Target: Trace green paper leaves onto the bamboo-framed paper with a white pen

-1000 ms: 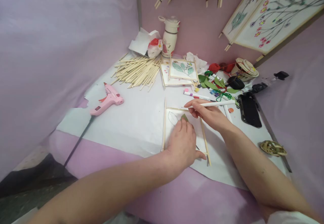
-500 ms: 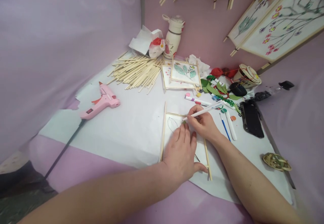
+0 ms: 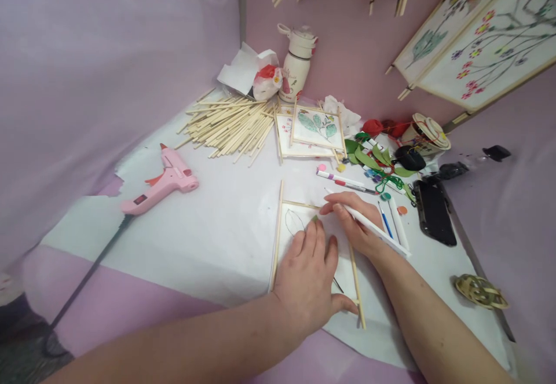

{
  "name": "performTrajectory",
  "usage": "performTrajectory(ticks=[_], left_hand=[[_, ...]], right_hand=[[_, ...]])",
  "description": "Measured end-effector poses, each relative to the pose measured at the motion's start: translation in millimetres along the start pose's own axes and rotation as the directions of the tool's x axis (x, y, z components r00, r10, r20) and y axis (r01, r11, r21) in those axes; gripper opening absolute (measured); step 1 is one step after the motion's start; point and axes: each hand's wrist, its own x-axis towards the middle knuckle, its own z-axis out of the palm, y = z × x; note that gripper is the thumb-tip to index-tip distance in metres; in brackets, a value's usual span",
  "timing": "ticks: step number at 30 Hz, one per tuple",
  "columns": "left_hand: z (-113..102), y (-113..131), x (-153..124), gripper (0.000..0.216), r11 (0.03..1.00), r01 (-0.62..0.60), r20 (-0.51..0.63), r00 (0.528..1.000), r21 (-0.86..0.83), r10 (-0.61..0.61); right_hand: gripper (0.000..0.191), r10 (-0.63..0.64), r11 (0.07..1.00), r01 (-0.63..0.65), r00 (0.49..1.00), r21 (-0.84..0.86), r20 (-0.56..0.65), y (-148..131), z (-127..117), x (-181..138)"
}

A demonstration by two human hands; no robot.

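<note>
**Stick-framed paper panel (image 3: 343,263) at the line-drawing stage, one leaf outline (image 3: 295,222) in view**

The panel lies flat on the white table sheet (image 3: 217,222), in front of the person, with the left hand (image 3: 306,280) across its middle. As far as the paper shows, the frame is assembled, and one leaf outline stands near the far left corner, drawn in thin line with nothing filled in. A short dark line (image 3: 338,285) runs out beside the left hand, toward the near right corner. What lies under the palm cannot be told. No colour shows on the bare parts, so the drawing seems early, with any colouring still undone.

The left hand is spread flat, palm down, its thumb stretched to the near right corner. The tip of a green leaf (image 3: 315,218) pokes out beyond its fingertips, apparently pinned there. The right hand (image 3: 354,222) is half curled over the far right corner, a slim white pen (image 3: 382,236) held between thumb and fingers; the pen's point reaches past the far stick, and whether it touches anything is unclear.

Just beyond lie markers (image 3: 336,179); farther back, two overlapping framed pictures (image 3: 319,129), the top one bearing coloured leaves, sit beside loose wooden sticks (image 3: 230,123). A pink glue gun (image 3: 158,187) rests well apart, on the left.
</note>
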Motion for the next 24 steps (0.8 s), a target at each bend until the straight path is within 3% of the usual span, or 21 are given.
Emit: performTrajectory(ticks=[5,14,24], left_hand=[[-0.7,-0.3,-0.4,0.100,1.000,0.000,-0.002,1.000,0.009,0.000],[2.8,0.1,-1.4,0.102,1.000,0.011,-0.057,0.998,-0.023,-0.013],[4.6,0.0,-1.7,0.100,0.999,0.038,-0.116,0.993,0.003,-0.037]], right_hand=[[0.017,-0.136,0.975,0.160,0.978,-0.151,0.160,-2.0,-6.2,5.5],[0.016,-0.102,0.965,0.139,0.980,-0.223,0.170,-2.2,-5.3,7.4],[0.014,-0.126,0.974,0.149,0.982,-0.169,0.140,-0.6,-4.5,7.8]])
